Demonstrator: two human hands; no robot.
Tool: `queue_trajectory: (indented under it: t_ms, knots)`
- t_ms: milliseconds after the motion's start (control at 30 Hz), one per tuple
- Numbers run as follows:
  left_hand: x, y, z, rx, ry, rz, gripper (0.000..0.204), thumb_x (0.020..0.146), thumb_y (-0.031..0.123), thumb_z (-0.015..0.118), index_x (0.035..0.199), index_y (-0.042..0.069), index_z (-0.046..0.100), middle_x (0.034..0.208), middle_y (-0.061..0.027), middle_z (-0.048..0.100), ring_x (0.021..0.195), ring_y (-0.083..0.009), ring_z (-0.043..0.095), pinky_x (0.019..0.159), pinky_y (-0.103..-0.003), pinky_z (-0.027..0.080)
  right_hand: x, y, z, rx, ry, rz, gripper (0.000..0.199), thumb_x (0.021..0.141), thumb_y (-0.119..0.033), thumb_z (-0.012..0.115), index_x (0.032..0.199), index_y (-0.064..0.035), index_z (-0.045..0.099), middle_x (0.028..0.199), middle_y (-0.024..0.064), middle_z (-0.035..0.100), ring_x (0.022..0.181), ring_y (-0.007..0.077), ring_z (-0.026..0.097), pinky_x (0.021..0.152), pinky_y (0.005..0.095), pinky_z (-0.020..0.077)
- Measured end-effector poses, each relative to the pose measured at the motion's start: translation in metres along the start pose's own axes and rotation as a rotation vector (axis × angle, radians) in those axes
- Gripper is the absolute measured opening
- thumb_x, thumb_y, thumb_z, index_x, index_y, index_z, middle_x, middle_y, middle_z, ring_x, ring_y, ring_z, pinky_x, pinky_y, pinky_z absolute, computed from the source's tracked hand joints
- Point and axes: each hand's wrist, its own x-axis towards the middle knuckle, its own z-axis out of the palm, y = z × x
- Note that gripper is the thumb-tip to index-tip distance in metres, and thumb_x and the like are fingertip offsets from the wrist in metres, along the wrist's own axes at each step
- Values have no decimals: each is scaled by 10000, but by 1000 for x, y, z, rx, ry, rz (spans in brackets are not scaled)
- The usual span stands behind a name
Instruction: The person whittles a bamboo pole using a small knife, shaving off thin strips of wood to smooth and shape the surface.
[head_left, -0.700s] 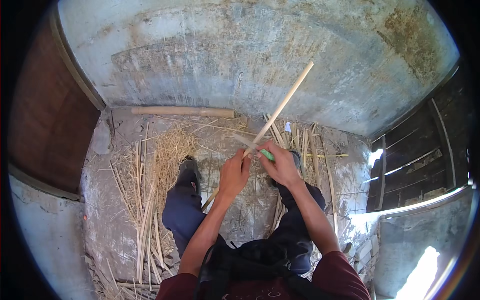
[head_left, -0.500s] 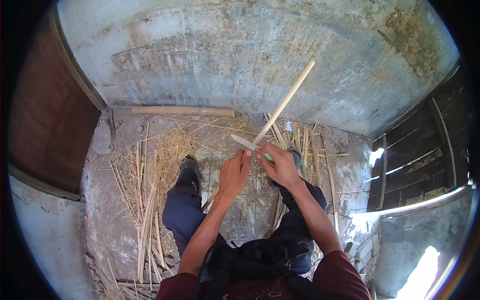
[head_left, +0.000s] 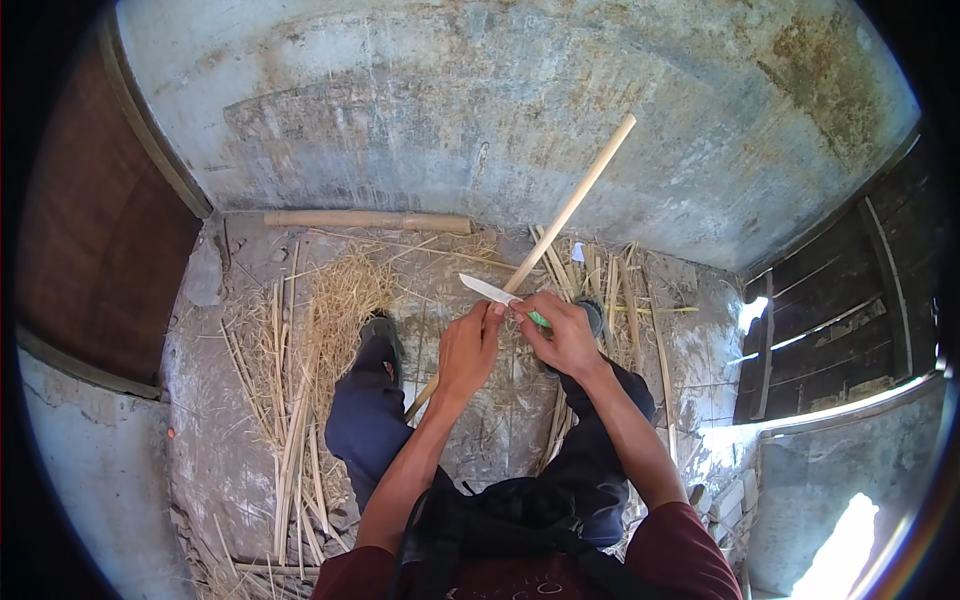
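My left hand is closed round a long pale bamboo strip. The strip slants up to the far right past my hands, and its near end comes out below my left wrist, over my left thigh. My right hand grips the green handle of a knife. The blade points to the left and lies across the strip, just beyond my left thumb. Both hands are close together between my knees, and my fingers hide the spot where blade and bamboo meet.
Thin shavings heap on the floor by my left foot. Split strips lie to the left, with more strips beside my right foot. A bamboo pole rests along the base of the wall. Dark planks stand at the right.
The knife and the bamboo strip have shifted very slightly; the blade tip sits a bit further left and the strip's far end a bit further up and right. Both hands keep their hold.
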Motion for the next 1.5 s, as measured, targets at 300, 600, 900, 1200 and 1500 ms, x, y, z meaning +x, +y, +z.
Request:
queue_trajectory:
  t_ms: [300, 600, 900, 1200, 1500]
  knots:
    - [-1, -1, 2, -47, 27, -56, 475, 1143, 455, 518, 1025, 36, 709, 815, -211, 743, 756, -453, 726, 681, -530, 522, 0, -2, 1, 3, 14, -16, 142, 951, -51, 751, 1092, -64, 759, 928, 115, 725, 741, 323, 721, 634, 418, 565]
    - [0, -2, 4, -26, 93, -100, 511, 1119, 455, 589, 923, 7, 739, 656, -129, 629, 579, -217, 569, 598, -406, 442, 0, -7, -1, -104, 18, -20, 160, 943, -49, 753, 1099, -86, 746, 892, 93, 698, 711, 315, 715, 608, 432, 563]
    - [0, -5, 6, -8, 82, -115, 523, 1111, 460, 596, 916, 1, 754, 642, -133, 631, 583, -238, 605, 609, -413, 459, -3, -5, 1, -49, 20, 18, 149, 948, -56, 750, 1095, -77, 735, 912, 108, 715, 733, 331, 719, 625, 441, 569]
    - [-1, 0, 0, 6, 23, -75, 526, 1141, 436, 532, 929, -4, 727, 660, -180, 639, 580, -335, 607, 602, -446, 434, -4, -4, 3, -37, 25, -14, 150, 948, -68, 751, 1094, -86, 726, 939, 114, 729, 772, 339, 733, 647, 439, 582]
    - [1, -7, 3, -39, 24, -155, 553, 1098, 553, 564, 1031, 64, 815, 673, -246, 646, 680, -471, 676, 634, -531, 474, -4, -3, 6, -94, 40, -19, 147, 940, -91, 749, 1083, -103, 716, 865, 94, 682, 726, 332, 714, 605, 454, 559]
